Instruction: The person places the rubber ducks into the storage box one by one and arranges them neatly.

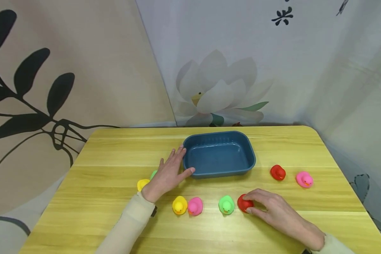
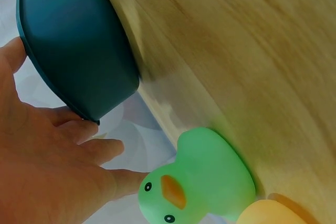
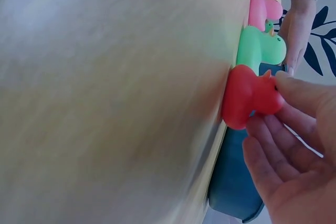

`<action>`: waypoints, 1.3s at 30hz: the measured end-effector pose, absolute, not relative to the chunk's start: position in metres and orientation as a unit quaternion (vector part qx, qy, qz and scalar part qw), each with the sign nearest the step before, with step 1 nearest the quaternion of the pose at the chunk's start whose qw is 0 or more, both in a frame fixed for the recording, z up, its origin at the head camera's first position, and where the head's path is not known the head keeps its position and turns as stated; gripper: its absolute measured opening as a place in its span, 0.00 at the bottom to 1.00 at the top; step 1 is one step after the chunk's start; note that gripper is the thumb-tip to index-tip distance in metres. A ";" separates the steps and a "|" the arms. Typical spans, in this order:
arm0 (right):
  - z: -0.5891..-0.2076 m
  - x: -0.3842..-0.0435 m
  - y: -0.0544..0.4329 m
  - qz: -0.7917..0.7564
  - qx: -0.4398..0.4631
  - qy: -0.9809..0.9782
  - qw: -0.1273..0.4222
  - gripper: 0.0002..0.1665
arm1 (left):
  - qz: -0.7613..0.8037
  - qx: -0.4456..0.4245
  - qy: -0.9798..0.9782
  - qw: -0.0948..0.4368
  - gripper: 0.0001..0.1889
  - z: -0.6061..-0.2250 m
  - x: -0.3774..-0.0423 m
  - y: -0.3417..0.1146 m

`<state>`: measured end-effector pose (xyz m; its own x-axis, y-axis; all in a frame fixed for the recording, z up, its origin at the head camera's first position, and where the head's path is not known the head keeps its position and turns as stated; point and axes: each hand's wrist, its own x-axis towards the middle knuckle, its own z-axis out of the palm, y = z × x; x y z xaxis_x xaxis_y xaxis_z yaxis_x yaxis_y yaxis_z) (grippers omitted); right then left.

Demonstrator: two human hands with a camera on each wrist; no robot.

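Note:
In the head view, my left hand (image 1: 167,175) rests against the left side of a blue plastic tray (image 1: 220,174), its fingers at the rim and the thumb by the near-left corner. My right hand (image 1: 273,211) holds a red rubber duck (image 1: 242,203) by the head between thumb and fingers. On the right wrist view, that red duck (image 3: 241,98) sits on the tabletop. Just left of it stands a green duck (image 1: 226,205). Below my left hand in its wrist view is another green duck (image 2: 210,177), mostly hidden by the hand from above.
A yellow duck (image 1: 179,205) and a pink duck (image 1: 195,206) stand side by side on the wooden table (image 1: 98,218). Another yellow duck (image 1: 143,184) is left of my left wrist. To the right are another red duck (image 1: 277,172) and another pink duck (image 1: 304,179). Printed curtains hang behind.

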<state>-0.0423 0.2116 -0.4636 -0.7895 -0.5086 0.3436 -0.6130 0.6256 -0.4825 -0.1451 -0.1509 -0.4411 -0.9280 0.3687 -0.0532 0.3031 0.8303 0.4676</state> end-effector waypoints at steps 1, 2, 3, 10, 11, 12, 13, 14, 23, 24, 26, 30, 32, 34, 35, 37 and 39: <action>-0.464 -0.042 0.211 0.300 0.313 -0.897 0.088 0.22 | 0.232 0.176 0.954 0.070 0.47 -0.441 -0.145 -0.151; -0.464 -0.043 0.211 0.300 0.312 -0.897 0.089 0.22 | 0.232 0.176 0.954 0.070 0.47 -0.441 -0.145 -0.151; -0.464 -0.043 0.211 0.299 0.311 -0.897 0.090 0.22 | 0.232 0.176 0.954 0.070 0.47 -0.442 -0.145 -0.151; -0.454 -0.044 0.209 0.296 0.312 -0.898 0.093 0.22 | 0.234 0.173 0.954 0.072 0.47 -0.443 -0.145 -0.151; -0.452 -0.045 0.209 0.298 0.314 -0.896 0.097 0.23 | 0.235 0.173 0.954 0.071 0.47 -0.443 -0.145 -0.151; -0.450 -0.046 0.209 0.300 0.316 -0.894 0.103 0.24 | 0.236 0.172 0.954 0.071 0.47 -0.443 -0.145 -0.150; -0.447 -0.047 0.209 0.303 0.317 -0.892 0.109 0.24 | 0.236 0.172 0.954 0.071 0.47 -0.443 -0.145 -0.150; -0.445 -0.049 0.209 0.305 0.320 -0.889 0.118 0.25 | 0.237 0.172 0.954 0.071 0.47 -0.443 -0.146 -0.150; -0.431 -0.059 0.205 0.317 0.331 -0.875 0.157 0.21 | 0.241 0.169 0.953 0.072 0.47 -0.444 -0.146 -0.150; -0.430 -0.060 0.204 0.318 0.331 -0.874 0.158 0.20 | 0.243 0.168 0.953 0.072 0.47 -0.444 -0.146 -0.150; -0.428 -0.061 0.202 0.322 0.332 -0.872 0.161 0.19 | 0.245 0.169 0.952 0.072 0.47 -0.445 -0.146 -0.150; -0.424 -0.065 0.197 0.330 0.337 -0.866 0.164 0.19 | 0.244 0.170 0.952 0.072 0.47 -0.445 -0.146 -0.151; -0.422 -0.067 0.195 0.332 0.338 -0.864 0.167 0.19 | 0.246 0.171 0.951 0.071 0.47 -0.445 -0.146 -0.151; -0.419 -0.069 0.192 0.333 0.338 -0.864 0.169 0.20 | 0.249 0.171 0.951 0.070 0.47 -0.445 -0.146 -0.151; -0.418 -0.070 0.190 0.333 0.338 -0.864 0.170 0.21 | 0.250 0.170 0.950 0.070 0.47 -0.444 -0.146 -0.151; -0.415 -0.071 0.186 0.332 0.336 -0.865 0.169 0.22 | 0.253 0.169 0.950 0.069 0.47 -0.444 -0.146 -0.151; -0.413 -0.073 0.183 0.333 0.336 -0.865 0.168 0.23 | 0.253 0.169 0.950 0.067 0.47 -0.444 -0.146 -0.151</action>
<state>-0.0733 0.1830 -0.4133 -0.7181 -0.4691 0.5141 -0.6928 0.5524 -0.4636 -0.1460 -0.1512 -0.4445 -0.9342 0.3543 -0.0420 0.2864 0.8148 0.5040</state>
